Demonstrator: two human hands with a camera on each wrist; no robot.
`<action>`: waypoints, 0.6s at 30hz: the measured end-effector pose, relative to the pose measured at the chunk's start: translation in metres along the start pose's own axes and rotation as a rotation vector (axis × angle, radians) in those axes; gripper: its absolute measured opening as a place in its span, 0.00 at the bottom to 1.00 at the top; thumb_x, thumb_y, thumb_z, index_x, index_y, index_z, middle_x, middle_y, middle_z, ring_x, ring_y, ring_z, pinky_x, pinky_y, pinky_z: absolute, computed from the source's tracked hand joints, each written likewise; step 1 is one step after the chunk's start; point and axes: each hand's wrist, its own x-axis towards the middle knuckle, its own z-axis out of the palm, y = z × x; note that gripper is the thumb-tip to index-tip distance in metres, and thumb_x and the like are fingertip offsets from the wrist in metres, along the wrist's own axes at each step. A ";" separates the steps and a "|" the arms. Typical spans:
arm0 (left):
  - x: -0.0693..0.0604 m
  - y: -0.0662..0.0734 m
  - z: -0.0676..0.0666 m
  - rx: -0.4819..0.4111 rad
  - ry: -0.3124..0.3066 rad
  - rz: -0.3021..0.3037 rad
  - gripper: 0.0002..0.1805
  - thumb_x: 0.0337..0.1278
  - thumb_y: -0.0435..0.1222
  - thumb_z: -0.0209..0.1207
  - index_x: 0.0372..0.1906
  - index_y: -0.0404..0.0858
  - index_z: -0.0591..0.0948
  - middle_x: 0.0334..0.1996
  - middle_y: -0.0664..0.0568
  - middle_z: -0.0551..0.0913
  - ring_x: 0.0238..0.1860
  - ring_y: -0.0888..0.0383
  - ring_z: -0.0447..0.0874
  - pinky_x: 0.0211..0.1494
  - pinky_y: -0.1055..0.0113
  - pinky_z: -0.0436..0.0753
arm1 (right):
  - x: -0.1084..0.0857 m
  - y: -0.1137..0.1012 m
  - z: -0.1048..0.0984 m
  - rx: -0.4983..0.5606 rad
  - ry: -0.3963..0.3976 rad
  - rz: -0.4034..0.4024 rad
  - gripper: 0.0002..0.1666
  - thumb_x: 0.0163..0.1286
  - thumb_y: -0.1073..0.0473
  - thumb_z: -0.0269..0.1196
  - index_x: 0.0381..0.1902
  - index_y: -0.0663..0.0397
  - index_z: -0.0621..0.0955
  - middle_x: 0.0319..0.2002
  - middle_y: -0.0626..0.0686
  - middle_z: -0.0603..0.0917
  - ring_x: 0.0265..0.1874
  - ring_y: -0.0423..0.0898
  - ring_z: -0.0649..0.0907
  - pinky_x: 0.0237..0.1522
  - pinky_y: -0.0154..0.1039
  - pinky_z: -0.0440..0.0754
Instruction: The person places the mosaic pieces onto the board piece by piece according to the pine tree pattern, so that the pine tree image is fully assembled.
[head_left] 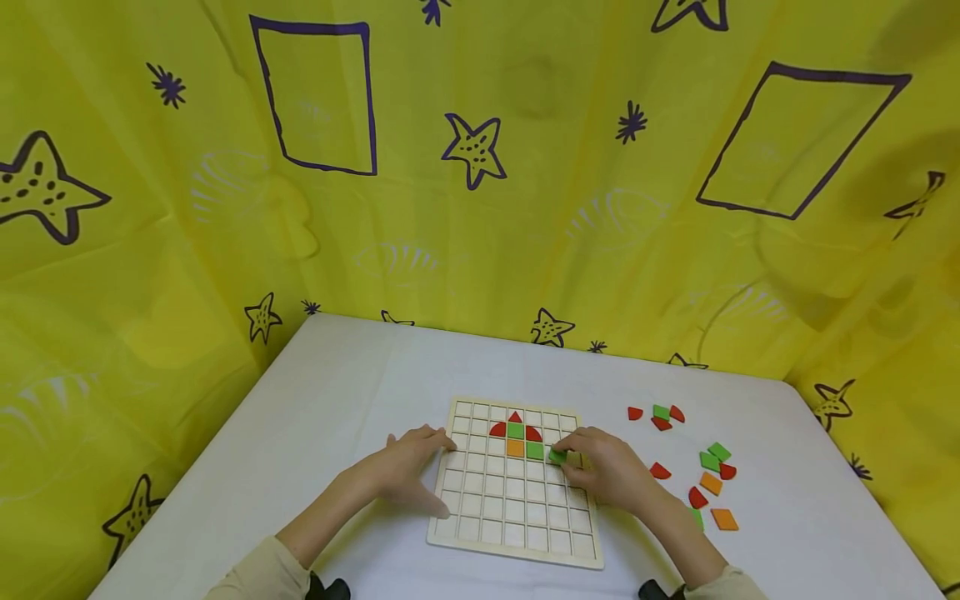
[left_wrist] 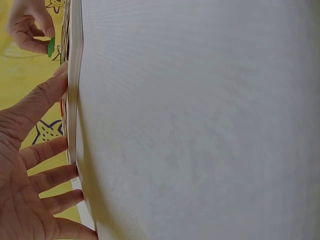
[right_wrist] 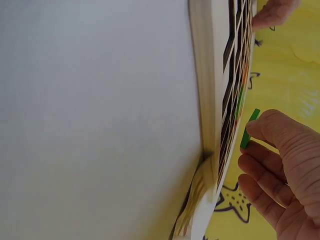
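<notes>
A wooden grid board (head_left: 517, 553) lies on the white table. In its upper part sit a red triangle (head_left: 515, 417), a green square (head_left: 516, 431) with a red rounded piece on each side, and below them an orange square (head_left: 515, 448) beside another green square (head_left: 535, 451). My left hand (head_left: 411, 468) rests at the board's left edge, fingers and thumb spread. With thumb and index finger, my right hand (head_left: 609, 468) pinches a green tile (right_wrist: 250, 129) over the right part of the grid. Seen edge-on in the right wrist view, that tile is above the board; its outline is partly hidden.
Right of the board, loose tiles lie scattered: red rounded pieces (head_left: 697, 497), green pieces (head_left: 718, 452), and orange ones (head_left: 724, 519). One green piece is partly covered by the right forearm. A yellow curtain (head_left: 480, 233) with starfish drawings hangs behind the table.
</notes>
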 end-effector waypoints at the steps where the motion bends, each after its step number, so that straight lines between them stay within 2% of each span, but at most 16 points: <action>1: 0.000 0.000 0.000 0.000 0.000 -0.002 0.44 0.38 0.50 0.81 0.64 0.43 0.76 0.71 0.38 0.71 0.74 0.38 0.65 0.67 0.20 0.55 | 0.002 -0.003 0.002 0.005 -0.008 -0.004 0.12 0.63 0.64 0.71 0.46 0.51 0.88 0.47 0.48 0.87 0.49 0.50 0.85 0.53 0.52 0.85; 9: -0.001 0.001 0.000 0.000 -0.006 -0.010 0.44 0.38 0.50 0.81 0.64 0.43 0.76 0.71 0.38 0.71 0.74 0.39 0.64 0.67 0.21 0.55 | 0.018 -0.021 0.014 0.032 -0.014 -0.090 0.12 0.63 0.64 0.71 0.46 0.51 0.88 0.47 0.49 0.87 0.49 0.49 0.85 0.52 0.49 0.85; 18: 0.000 -0.001 -0.001 0.005 0.003 0.005 0.44 0.39 0.50 0.81 0.64 0.43 0.76 0.70 0.39 0.72 0.74 0.39 0.65 0.66 0.20 0.55 | 0.041 -0.036 0.024 -0.024 -0.019 -0.210 0.12 0.64 0.66 0.71 0.45 0.53 0.88 0.42 0.46 0.87 0.44 0.44 0.84 0.47 0.42 0.85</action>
